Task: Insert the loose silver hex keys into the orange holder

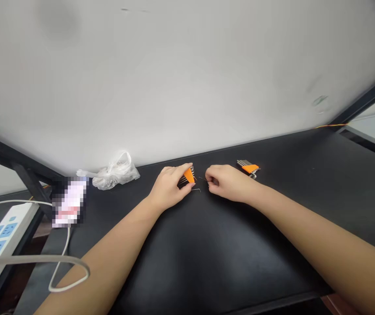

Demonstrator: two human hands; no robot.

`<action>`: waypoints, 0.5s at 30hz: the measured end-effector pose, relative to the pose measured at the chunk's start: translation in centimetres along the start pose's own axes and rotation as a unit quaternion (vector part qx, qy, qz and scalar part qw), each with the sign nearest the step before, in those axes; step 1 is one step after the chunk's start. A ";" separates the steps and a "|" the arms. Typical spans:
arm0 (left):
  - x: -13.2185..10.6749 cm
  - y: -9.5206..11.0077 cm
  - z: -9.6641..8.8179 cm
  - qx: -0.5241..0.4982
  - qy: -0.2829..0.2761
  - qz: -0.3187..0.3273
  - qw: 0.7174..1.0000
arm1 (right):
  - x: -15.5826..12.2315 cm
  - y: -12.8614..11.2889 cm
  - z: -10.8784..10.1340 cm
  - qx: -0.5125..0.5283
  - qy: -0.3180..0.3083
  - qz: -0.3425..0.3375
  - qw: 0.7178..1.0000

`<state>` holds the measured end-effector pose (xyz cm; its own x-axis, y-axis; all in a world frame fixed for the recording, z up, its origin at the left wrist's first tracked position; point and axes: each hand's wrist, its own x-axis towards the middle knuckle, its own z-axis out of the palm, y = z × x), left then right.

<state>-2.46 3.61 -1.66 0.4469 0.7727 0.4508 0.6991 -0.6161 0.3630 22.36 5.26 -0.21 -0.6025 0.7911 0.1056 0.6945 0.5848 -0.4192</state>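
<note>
My left hand (169, 187) is closed round an orange holder of metal hex keys (188, 175) that rests on the black table (207, 253). My right hand (226, 182) pinches a thin small hex key (203, 178) just to the right of that holder. Another small hex key (196, 190) lies loose on the table between my hands. A second orange holder with hex keys (249, 168) lies just beyond my right hand, untouched.
A crumpled clear plastic bag (117, 172) lies at the back left by the white wall. A blurred-out object (69, 202) sits left of it. A white power strip (0, 236) with its white cable (59, 262) is at the far left edge.
</note>
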 end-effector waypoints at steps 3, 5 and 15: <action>0.0 0.0 0.0 0.001 0.002 0.003 1.000 | 0.1 -0.3 0.1 0.029 0.021 -0.047 0.998; 0.0 0.0 0.0 0.000 0.003 0.004 1.000 | 0.1 -0.4 0.2 0.034 0.032 -0.064 0.997; 0.0 -0.1 0.0 -0.002 0.003 0.016 1.000 | -0.1 -0.1 0.3 0.017 0.034 -0.079 0.996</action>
<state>-2.55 3.67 -1.71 0.4660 0.7512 0.4676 0.6817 -0.6417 0.3515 22.24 5.10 -0.46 -0.6750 0.7001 0.2330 0.5781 0.6980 -0.4225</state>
